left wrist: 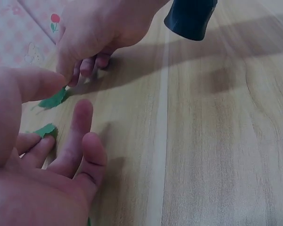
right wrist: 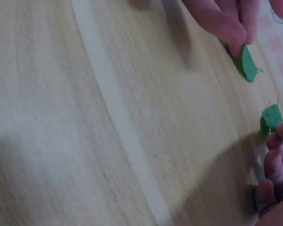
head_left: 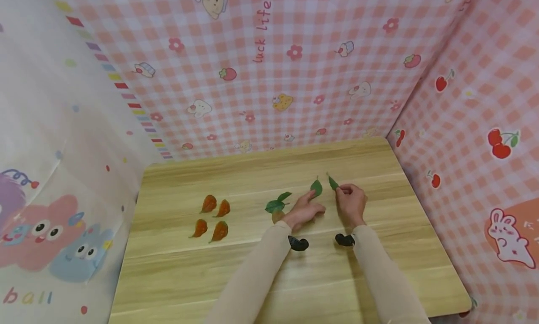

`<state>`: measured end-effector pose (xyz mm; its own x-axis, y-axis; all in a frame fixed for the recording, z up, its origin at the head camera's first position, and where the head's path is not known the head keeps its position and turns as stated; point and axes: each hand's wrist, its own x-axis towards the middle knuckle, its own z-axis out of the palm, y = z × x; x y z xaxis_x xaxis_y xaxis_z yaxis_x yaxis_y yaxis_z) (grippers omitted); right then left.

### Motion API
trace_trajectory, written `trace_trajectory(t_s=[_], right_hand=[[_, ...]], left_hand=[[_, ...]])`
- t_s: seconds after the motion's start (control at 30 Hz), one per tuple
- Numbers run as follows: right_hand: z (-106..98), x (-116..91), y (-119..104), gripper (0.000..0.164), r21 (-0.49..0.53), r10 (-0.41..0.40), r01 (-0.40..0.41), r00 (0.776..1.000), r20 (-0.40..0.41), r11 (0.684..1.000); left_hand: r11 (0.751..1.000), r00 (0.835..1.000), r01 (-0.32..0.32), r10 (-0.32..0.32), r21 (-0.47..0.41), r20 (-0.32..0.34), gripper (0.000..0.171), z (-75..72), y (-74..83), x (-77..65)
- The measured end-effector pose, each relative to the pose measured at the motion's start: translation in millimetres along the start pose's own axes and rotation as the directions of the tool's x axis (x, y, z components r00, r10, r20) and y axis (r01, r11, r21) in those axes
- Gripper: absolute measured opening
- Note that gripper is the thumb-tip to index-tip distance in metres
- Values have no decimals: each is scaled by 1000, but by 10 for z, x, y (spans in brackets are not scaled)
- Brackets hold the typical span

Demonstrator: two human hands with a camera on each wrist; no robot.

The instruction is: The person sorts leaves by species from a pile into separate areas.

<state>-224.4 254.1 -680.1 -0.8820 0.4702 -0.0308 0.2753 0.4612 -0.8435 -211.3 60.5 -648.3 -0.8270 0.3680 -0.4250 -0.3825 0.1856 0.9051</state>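
Observation:
My right hand [head_left: 351, 203] pinches a small green leaf [head_left: 332, 182] between thumb and fingertips, its stem pointing to the back of the table. To its left, my left hand [head_left: 304, 210] reaches over the tabletop with fingers spread. Its fingertips touch a second green leaf [head_left: 316, 188]; in the left wrist view the thumb stands apart from that leaf [left wrist: 48, 130]. The right wrist view has the pinched leaf [right wrist: 272, 117] bent at the right fingertips. Beside the left wrist lie a broad green leaf [head_left: 275, 206], a narrower green leaf [head_left: 284, 196] and a yellowish-brown leaf [head_left: 278, 215], partly covered by the hand.
Several orange-brown leaves [head_left: 208, 203] lie in two rows on the left of the wooden table [head_left: 168, 277]. A pink checked cloth [head_left: 269, 80] hangs behind the table and another at the right. On the left hangs a white cartoon-printed cloth [head_left: 84, 150]. Dark wrist-worn pieces [head_left: 298, 243] stick out from both sleeves.

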Motion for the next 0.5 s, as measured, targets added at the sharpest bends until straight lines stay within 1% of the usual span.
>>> trace_trajectory(t_s=[0.1, 0.27, 0.43, 0.47, 0.5], right_hand=[[-2, -17, -7, 14, 21, -7, 7, 1000, -5, 1000], [-16, -54, -35, 14, 24, -16, 16, 1000, -2, 1000], [-14, -61, -37, 14, 6, -15, 15, 1000, -1, 1000], [-14, -60, -34, 13, 5, -14, 14, 1000, 0, 1000], [-14, -57, -31, 13, 3, -12, 12, 1000, 2, 1000]], left_hand=[[1000, 999, 19, -19, 16, 29, 92, 23, 15, -3], [996, 998, 26, -31, 82, 58, 97, 24, 0, 13], [991, 996, 4, -16, 136, 93, 96, 14, -3, -2], [989, 996, -9, -5, 150, 94, 95, 12, -2, -7], [983, 996, -37, 22, 180, 84, 92, 7, -46, 25]])
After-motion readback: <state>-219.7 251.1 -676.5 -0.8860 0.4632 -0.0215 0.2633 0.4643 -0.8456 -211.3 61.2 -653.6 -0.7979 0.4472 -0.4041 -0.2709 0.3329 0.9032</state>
